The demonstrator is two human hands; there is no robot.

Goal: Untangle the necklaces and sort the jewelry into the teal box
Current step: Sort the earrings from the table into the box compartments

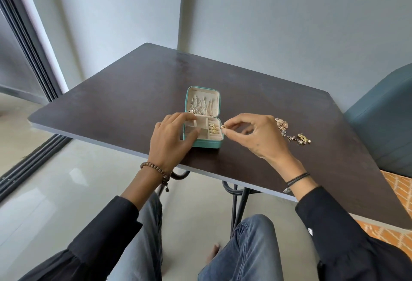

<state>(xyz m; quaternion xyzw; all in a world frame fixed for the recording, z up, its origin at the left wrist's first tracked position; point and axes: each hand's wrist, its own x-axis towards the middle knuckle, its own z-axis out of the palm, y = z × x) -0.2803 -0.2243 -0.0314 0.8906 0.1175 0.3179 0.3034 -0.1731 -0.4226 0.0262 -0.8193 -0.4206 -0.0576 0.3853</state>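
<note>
Ring (223,126), small and gold, pinched between thumb and forefinger of right hand (256,134), held just over right edge of teal box (201,122), likely lined up for ring slots (214,131) where other gold pieces already sit. Left hand (171,138) rests on box's left side, fingers loosely spread, gripping nothing, probably steadying it. Necklaces (197,108) hang in open lid. Unsorted earrings (294,133) lie on dark table (256,93), near right hand's far side.
</note>
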